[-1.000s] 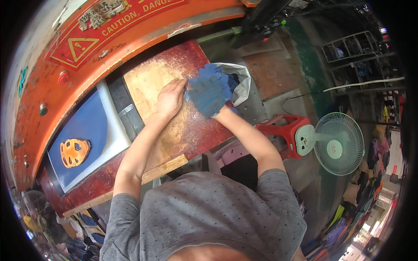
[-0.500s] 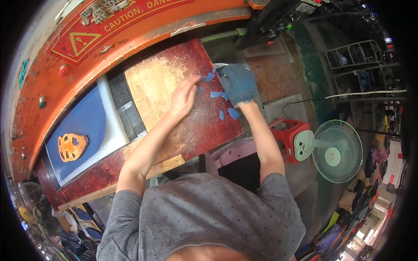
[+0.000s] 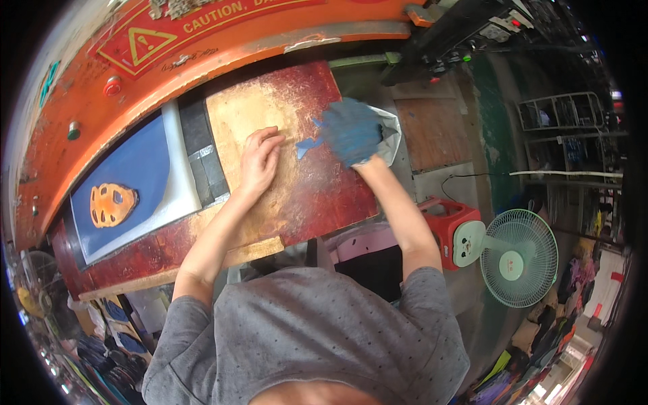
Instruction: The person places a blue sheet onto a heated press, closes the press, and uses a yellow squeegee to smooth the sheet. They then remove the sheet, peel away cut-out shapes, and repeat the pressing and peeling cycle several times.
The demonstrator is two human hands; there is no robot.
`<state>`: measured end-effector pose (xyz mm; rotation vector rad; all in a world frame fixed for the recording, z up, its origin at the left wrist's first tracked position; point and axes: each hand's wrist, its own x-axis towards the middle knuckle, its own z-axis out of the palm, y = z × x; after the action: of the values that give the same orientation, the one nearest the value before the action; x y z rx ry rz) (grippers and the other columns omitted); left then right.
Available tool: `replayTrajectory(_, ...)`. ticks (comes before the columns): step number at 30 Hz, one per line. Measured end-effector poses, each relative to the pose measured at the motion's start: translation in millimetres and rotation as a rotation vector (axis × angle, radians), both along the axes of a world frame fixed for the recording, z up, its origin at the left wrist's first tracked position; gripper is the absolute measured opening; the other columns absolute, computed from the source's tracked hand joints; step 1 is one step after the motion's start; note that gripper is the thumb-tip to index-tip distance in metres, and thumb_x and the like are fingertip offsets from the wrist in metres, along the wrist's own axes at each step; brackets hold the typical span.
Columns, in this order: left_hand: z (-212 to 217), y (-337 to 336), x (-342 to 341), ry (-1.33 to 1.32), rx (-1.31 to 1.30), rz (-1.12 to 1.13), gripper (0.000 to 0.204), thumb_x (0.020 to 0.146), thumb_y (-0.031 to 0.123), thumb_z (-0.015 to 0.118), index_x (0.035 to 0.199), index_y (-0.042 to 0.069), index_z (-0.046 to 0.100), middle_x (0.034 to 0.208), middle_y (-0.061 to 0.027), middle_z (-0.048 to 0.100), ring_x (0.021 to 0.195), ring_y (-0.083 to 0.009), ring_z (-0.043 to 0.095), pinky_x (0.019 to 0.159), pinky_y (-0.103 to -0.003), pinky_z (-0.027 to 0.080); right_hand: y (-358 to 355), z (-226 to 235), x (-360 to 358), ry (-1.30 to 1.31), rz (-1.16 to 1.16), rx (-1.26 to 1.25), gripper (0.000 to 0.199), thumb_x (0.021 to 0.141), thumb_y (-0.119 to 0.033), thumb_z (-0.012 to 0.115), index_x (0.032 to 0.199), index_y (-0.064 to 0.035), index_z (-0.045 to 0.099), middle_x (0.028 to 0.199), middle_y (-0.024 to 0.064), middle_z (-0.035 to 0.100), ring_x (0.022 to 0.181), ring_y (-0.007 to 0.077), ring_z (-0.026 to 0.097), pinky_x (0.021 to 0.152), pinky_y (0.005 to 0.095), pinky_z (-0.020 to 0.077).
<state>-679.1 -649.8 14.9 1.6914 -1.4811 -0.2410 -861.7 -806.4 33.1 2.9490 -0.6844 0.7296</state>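
Gathering blue scraps (image 3: 351, 131) at the board's (image 3: 297, 196) far right corner: that appears to be the step in hand, judged from the pile under the right hand (image 3: 354, 152).

- Right hand: closed over the blue scraps, fingers hidden beneath them; grip looks clamped on the pile, which hangs partly over a white bag (image 3: 390, 135) just off the board's right edge. One loose blue piece (image 3: 307, 145) lies on the board, just left of the pile.
- Left hand (image 3: 260, 158): flat on the board's middle, fingers together, holding nothing.
- Next move, as a judgement: carrying the pile clear of the edge into the bag would call for a firm grasp so nothing drops, and a return for the loose piece.

Surroundings:
- Blue sheet (image 3: 135, 175) on a white backing at the board's left end, with an orange cut-out (image 3: 113, 204) lying on it.
- Orange machine frame (image 3: 202, 61) along the far edge.
- Red stool (image 3: 449, 226) and green fan (image 3: 518, 256) on the floor to the right.

Obstructions: the bag mouth sits near the frame; whether it is open wide cannot be told.
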Motion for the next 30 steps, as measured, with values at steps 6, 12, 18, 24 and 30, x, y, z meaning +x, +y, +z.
replayTrajectory(6, 28.2, 55.9, 22.0, -0.098, 0.029, -0.113, 0.018, 0.081, 0.001, 0.063, 0.097, 0.008, 0.069, 0.097, -0.0077, 0.068, 0.09, -0.0267, 0.065, 0.077, -0.035, 0.052, 46.6, -10.3, 68.8, 0.106, 0.099, 0.086, 0.016, 0.077, -0.027, 0.06, 0.077, -0.0121, 0.065, 0.084, 0.0098, 0.063, 0.082, 0.0278, 0.062, 0.068, 0.0427, 0.0466)
replayTrajectory(12, 41.6, 132.1, 33.6, -0.069, 0.061, 0.017, 0.021, 0.077, -0.002, 0.063, 0.095, 0.007, 0.069, 0.092, -0.0084, 0.069, 0.086, -0.0278, 0.066, 0.075, -0.037, 0.053, -52.2, -36.8, -9.4, 0.2, -0.343, -0.015, 0.013, 0.075, -0.021, 0.059, 0.072, -0.0107, 0.066, 0.077, 0.0121, 0.064, 0.071, 0.0327, 0.062, 0.058, 0.0435, 0.0468)
replayTrajectory(18, 29.2, 226.0, 62.0, -0.114, 0.002, 0.311, 0.023, 0.073, -0.003, 0.063, 0.094, 0.006, 0.069, 0.092, -0.0086, 0.069, 0.086, -0.0272, 0.067, 0.075, -0.036, 0.053, -21.7, -25.9, -41.5, 0.201, -0.74, 0.549, 0.033, 0.084, -0.033, 0.06, 0.106, -0.0093, 0.069, 0.106, 0.0178, 0.066, 0.098, 0.0349, 0.063, 0.082, 0.0427, 0.0496)
replayTrajectory(24, 32.4, 332.2, 106.0, -0.142, -0.038, 0.492, 0.019, 0.075, -0.001, 0.064, 0.092, 0.007, 0.069, 0.089, -0.0069, 0.068, 0.083, -0.0259, 0.066, 0.072, -0.036, 0.052, 49.9, 8.7, 33.4, -0.314, -0.58, 0.603, 0.033, 0.091, -0.032, 0.057, 0.11, -0.0071, 0.066, 0.106, 0.0135, 0.068, 0.09, 0.0273, 0.066, 0.081, 0.0368, 0.0506)
replayTrajectory(30, 11.2, 460.2, 179.4, -0.238, -0.024, 0.605, 0.017, 0.076, 0.003, 0.066, 0.091, 0.008, 0.068, 0.086, -0.0054, 0.067, 0.082, -0.0241, 0.064, 0.074, -0.035, 0.05, 237.6, 55.0, 232.6, -0.109, 0.158, 0.619, 0.05, 0.078, -0.031, 0.074, 0.116, -0.0026, 0.062, 0.112, 0.0164, 0.065, 0.106, 0.0311, 0.062, 0.093, 0.0383, 0.0474)
